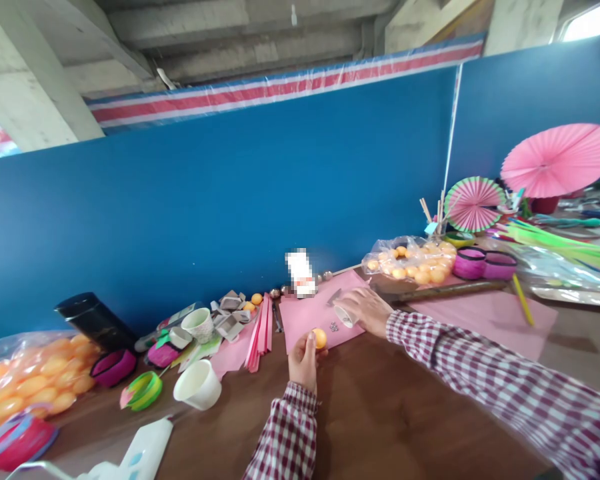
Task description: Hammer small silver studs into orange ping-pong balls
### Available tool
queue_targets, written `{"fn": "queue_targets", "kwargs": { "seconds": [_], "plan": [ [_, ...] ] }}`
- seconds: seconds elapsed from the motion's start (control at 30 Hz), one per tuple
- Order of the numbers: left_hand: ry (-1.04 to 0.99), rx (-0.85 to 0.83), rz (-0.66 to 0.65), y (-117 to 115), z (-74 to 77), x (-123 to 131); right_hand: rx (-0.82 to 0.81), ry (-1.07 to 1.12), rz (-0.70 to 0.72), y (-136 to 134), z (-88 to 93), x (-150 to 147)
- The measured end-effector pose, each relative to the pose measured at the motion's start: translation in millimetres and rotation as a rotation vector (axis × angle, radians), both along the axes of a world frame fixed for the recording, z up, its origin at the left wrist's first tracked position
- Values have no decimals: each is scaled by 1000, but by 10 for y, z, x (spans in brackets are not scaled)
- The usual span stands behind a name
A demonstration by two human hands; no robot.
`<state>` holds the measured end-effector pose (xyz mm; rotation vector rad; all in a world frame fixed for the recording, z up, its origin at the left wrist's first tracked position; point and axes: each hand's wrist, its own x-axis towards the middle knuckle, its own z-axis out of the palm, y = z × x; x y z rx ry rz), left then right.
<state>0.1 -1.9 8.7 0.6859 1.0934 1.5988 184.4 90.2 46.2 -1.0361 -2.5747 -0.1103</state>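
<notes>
Orange ball (319, 338) glowing against a pink paper sheet (305, 315)! Both sleeves (286, 437) in red-and-white check. Brown table (380, 413), deep blue wall panel (230, 200), and a red, white and blue striped band (280, 88). White cup (199, 385), black tin (95, 320), pink paper fan (560, 159), a pink-and-green fan (473, 203), neon green strips (570, 248). More orange in the clear bag (415, 261), and magenta rings (470, 263).

The 1 head camera looks forward over the near table (380, 413) toward the blue wall (230, 200).

nothing legible; small dark marks (334, 327) on the pink paper (305, 317) may be print.
</notes>
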Motion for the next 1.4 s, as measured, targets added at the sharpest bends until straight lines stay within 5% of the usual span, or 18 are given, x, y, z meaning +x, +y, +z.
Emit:
{"fn": "queue_targets", "kwargs": {
  "seconds": [0.8, 1.13, 1.4],
  "plan": [
    [7, 16, 7, 13, -19, -10, -30, 21, -71, -41, 66, 29],
    [18, 7, 18, -19, 52, 21, -109, 298, -164, 16, 83, 165],
    [-31, -39, 23, -13, 61, 30, -51, 644, 6, -151, 155, 260]
  ]
}}
